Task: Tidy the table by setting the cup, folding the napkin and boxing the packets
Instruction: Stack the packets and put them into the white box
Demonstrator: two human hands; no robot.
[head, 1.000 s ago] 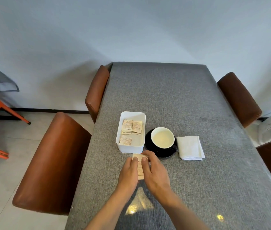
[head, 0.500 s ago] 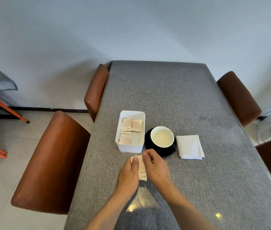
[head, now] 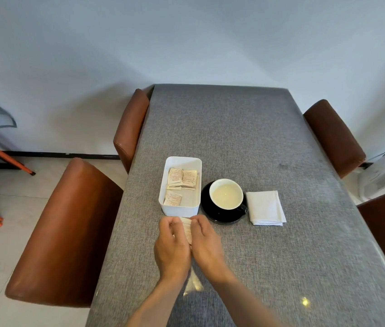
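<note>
You are holding the last loose packets (head: 187, 228) between both hands, your left hand (head: 172, 244) and right hand (head: 206, 241) curling round them from either side, just in front of the white box (head: 197, 169). The box is lying directly ahead of your fingertips, its long axis running away from you, and your left hand is sitting slightly nearer it. The cup (head: 226, 194) is resting on its black saucer (head: 219, 217), with the folded napkin (head: 265, 208) lying beside it.

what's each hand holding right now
Left hand: fingers curled, pinching the packets.
Right hand: fingers curled on the same packets.
</note>
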